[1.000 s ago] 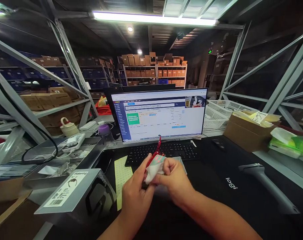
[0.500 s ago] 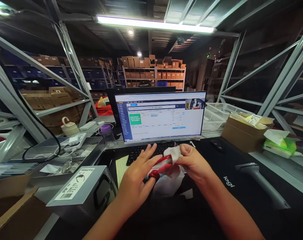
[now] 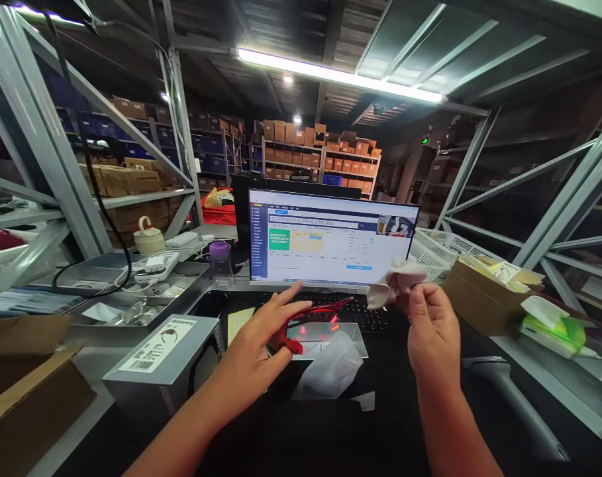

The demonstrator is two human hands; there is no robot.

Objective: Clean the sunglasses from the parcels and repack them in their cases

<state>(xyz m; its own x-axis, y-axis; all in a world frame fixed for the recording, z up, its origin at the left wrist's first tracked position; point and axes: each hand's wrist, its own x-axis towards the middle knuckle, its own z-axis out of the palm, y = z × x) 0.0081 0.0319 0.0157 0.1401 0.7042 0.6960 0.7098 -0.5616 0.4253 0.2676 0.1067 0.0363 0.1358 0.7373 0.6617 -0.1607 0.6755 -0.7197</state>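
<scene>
My left hand (image 3: 253, 341) is closed around red-handled scissors (image 3: 293, 344), with some fingers stretched out. Their narrow tip points right, over the keyboard (image 3: 375, 317). Off to the right, my right hand (image 3: 432, 328) pinches a crumpled whitish piece of paper or wrapping (image 3: 404, 275), raised in front of the monitor's lower right corner. Below the scissors lies a pale flat box (image 3: 356, 336) with print on it. A crumpled translucent plastic bag (image 3: 330, 368) partly covers this box. A small white scrap (image 3: 366, 401) rests on the black mat.
A grey box with a label (image 3: 161, 348) stands left of my left forearm. The monitor (image 3: 325, 255) is ahead. A barcode scanner (image 3: 516, 397) lies to the right, near a cardboard box (image 3: 479, 291) and a green tissue pack (image 3: 553, 328). A purple-lidded bottle (image 3: 220, 255) stands behind.
My right hand has moved right and away from my left, taking the whitish piece with it. The scissors have stayed in my left hand. The pale box has come into clearer view.
</scene>
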